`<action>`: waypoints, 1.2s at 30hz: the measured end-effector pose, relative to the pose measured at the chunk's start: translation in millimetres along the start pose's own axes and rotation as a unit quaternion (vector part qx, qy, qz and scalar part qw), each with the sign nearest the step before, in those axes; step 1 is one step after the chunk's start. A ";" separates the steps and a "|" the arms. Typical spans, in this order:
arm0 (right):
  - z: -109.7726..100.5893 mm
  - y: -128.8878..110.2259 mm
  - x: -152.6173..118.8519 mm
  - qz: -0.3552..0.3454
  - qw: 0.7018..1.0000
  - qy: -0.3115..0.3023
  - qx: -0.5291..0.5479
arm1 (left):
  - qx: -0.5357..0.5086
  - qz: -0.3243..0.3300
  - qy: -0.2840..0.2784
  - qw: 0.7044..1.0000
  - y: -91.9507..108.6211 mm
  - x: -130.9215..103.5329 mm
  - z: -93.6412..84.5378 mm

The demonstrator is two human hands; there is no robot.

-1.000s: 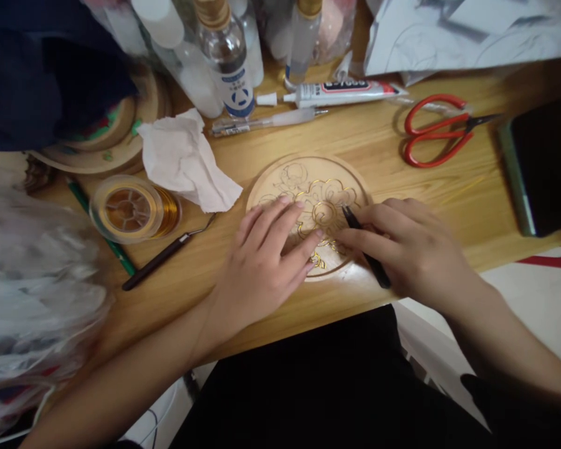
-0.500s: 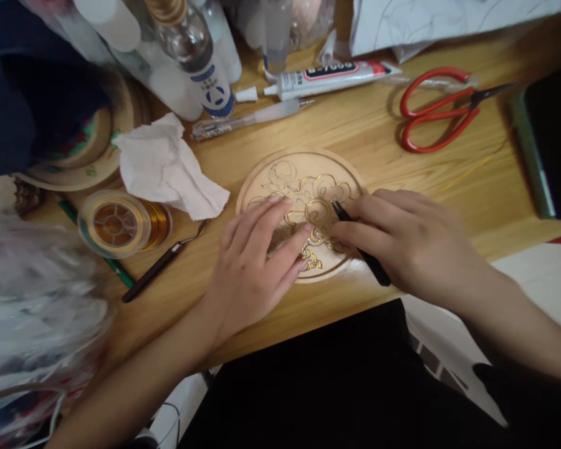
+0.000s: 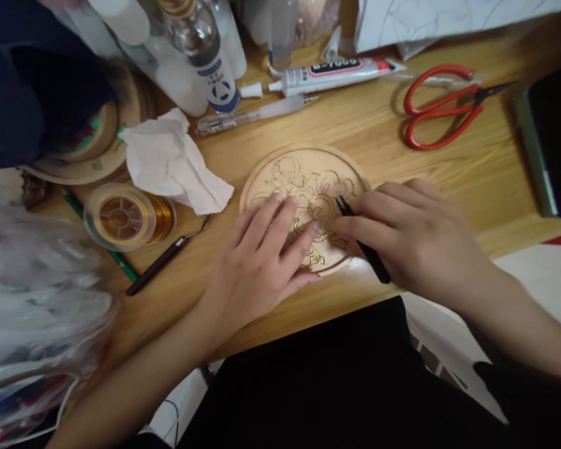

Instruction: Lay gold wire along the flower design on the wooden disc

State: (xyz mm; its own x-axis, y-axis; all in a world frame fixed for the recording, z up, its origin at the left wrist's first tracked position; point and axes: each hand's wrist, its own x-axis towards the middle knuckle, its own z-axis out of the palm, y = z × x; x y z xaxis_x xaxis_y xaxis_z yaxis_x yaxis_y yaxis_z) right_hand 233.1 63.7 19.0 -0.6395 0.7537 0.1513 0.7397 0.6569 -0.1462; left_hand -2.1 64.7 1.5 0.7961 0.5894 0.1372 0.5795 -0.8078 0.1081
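A round wooden plaque (image 3: 303,159) lies on the table, drawn with a dark-line flower pattern. Gold wire (image 3: 316,255) follows parts of the lines. My left hand (image 3: 262,259) rests over the plaque's left and lower part with its fingers spread, hiding some of the drawing. Black tweezers (image 3: 373,262) are pinched in my right hand (image 3: 402,234). Their tips reach the right side of the pattern, beside the gold-outlined round centre. Whether the tips grip any wire is too small to tell.
Left of the plaque are a spool of gold wire (image 3: 163,218), crumpled tissue (image 3: 172,162) and a dark-handled tool (image 3: 156,265). Behind it lie a pen (image 3: 262,113), a glue tube (image 3: 327,76) and a bottle (image 3: 215,78). Red-handled scissors (image 3: 442,107) and a phone (image 3: 556,137) are at right.
The view has shifted slightly. My left thumb and fingers have spread a little wider on the plaque. The tweezer tips have drawn slightly apart from the pattern's centre ring; my right hand stays nearly in place.
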 end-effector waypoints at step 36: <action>-3.0 -29.6 -5.0 0.209 0.918 0.057 0.332 | -0.049 -0.020 0.000 0.999 0.5 -3.6 1.7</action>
State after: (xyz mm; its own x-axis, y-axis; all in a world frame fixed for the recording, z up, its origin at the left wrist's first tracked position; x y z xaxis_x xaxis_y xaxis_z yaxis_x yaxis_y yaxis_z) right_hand 215.0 40.4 25.5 -0.2743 0.9607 0.0430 0.6005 0.2060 -0.7726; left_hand -4.5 62.1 -0.6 0.7727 0.6212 0.1304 0.5911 -0.7791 0.2088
